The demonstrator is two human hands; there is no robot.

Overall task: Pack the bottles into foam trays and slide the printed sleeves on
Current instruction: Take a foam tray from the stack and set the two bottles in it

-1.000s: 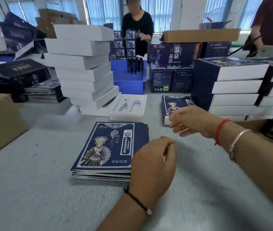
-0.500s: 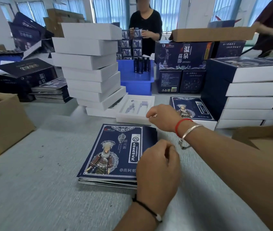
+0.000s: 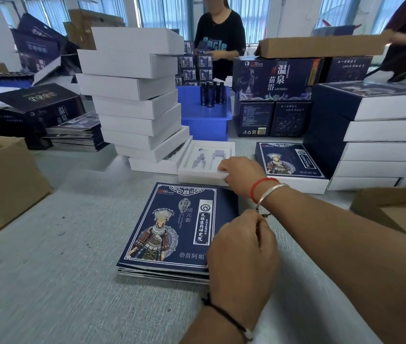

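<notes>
A pile of flat dark-blue printed sleeves [image 3: 172,227] lies on the grey table in front of me. My left hand [image 3: 242,254] rests curled on the pile's right near corner. Just beyond it sits an open white foam tray [image 3: 204,173] with shaped cut-outs. My right hand [image 3: 242,173] grips the tray's near right corner. Several dark bottles [image 3: 211,93] stand in a blue plastic bin [image 3: 206,120] further back. A sleeved box [image 3: 290,162] lies to the right of the tray.
A leaning stack of white boxes [image 3: 134,95] rises at the left of the tray. Sleeved boxes [image 3: 380,135] are stacked at right. Brown cartons sit at the left edge [image 3: 0,180] and right edge [image 3: 395,209]. A person in black [image 3: 219,38] stands behind the bin.
My right hand has moved left and forward from above the sleeved box to the foam tray's corner and closed on it. My left hand stays on the sleeve pile.
</notes>
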